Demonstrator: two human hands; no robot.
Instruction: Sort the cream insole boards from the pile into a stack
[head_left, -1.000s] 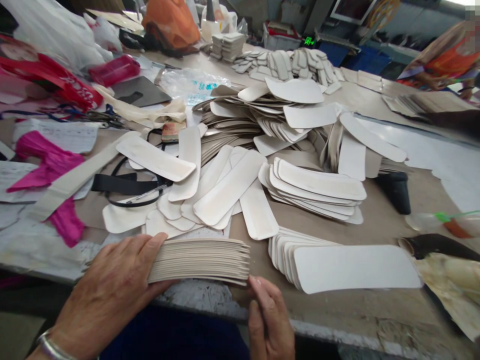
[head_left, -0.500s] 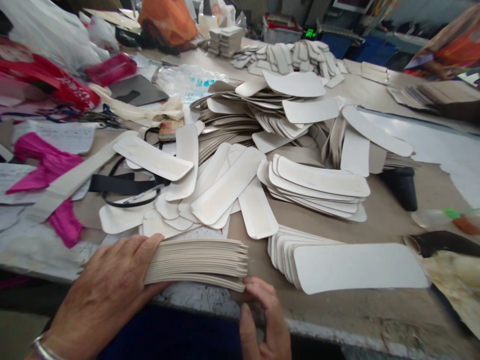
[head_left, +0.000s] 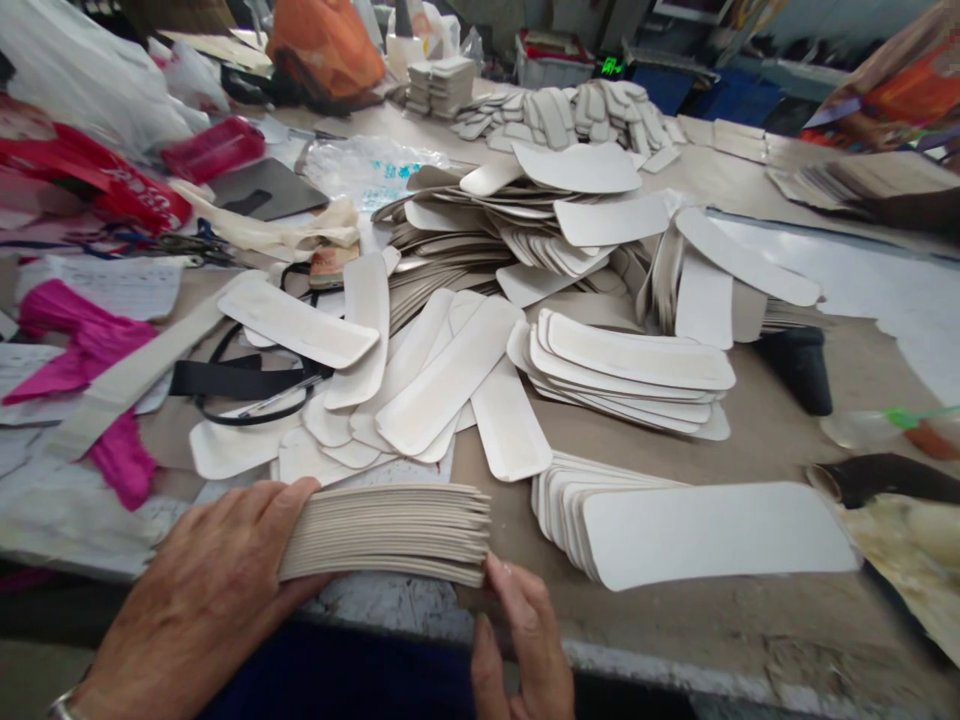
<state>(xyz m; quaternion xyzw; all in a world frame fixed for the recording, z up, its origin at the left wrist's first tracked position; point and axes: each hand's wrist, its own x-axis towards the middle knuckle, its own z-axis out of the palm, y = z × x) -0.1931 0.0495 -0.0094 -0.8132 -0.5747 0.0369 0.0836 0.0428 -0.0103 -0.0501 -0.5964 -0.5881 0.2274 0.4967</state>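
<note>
Fingers of your left hand [head_left: 202, 590] grip a stack of beige cutouts [head_left: 390, 535] on the tabletop [head_left: 757, 450]; your right hand [head_left: 525, 640], fingers uncurled, touches its end.

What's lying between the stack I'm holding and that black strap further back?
Loose white pieces, overlapping one another, lie between the stack and the black strap; the head view shows this.

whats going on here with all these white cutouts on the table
A person is holding a thick stack of flat, pale, round-ended cut pieces at the near edge of the table. The left hand grips its left end, and the right hand touches its lower right corner. A fanned pile of the same pieces lies just to the right, with loose ones and a big heap spread behind.
</note>
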